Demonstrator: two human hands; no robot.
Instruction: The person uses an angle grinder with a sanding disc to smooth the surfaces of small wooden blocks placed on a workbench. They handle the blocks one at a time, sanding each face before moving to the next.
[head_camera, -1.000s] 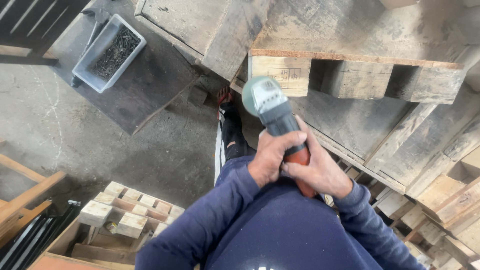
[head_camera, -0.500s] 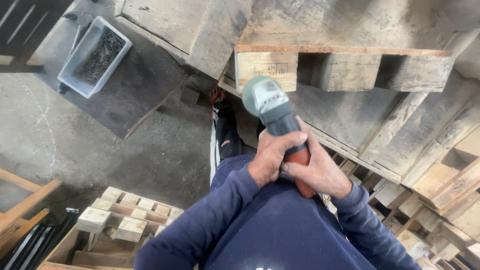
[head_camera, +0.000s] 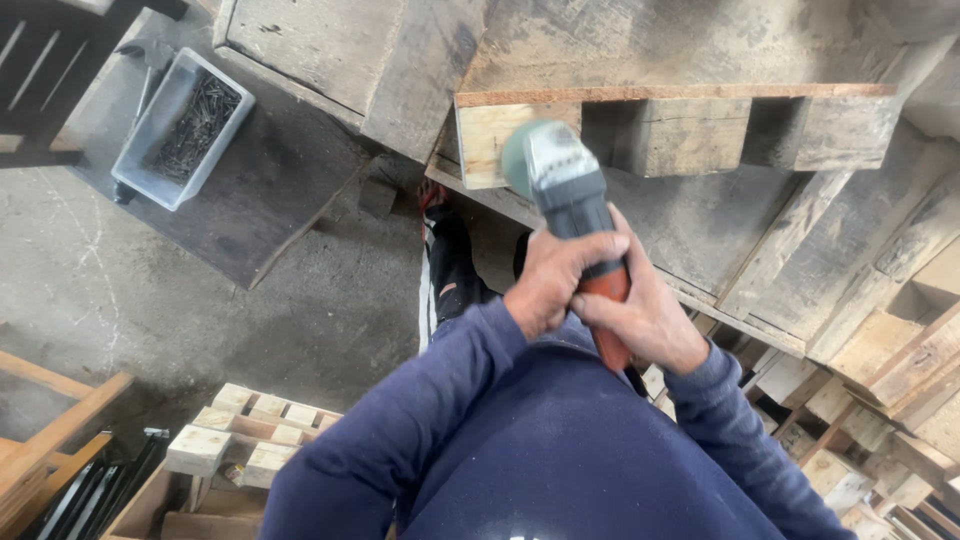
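I see no labels, signs or screens, only a pale grey rectangular plastic bin (head_camera: 182, 128) of dark nails on the dark board (head_camera: 270, 200) upper left.

A grey concrete floor (head_camera: 150, 300) carries everything. A dark board (head_camera: 270, 200) lies on it; a clear plastic tray of nails (head_camera: 183, 128) sits on that board's far-left end. Right of the board, weathered wooden pallets (head_camera: 700, 200) are stacked; nearer than the board, pale wood blocks (head_camera: 245, 435) cluster.

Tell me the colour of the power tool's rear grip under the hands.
Orange-red on the power tool, against its dark body and grey-green head; seen in the head view.
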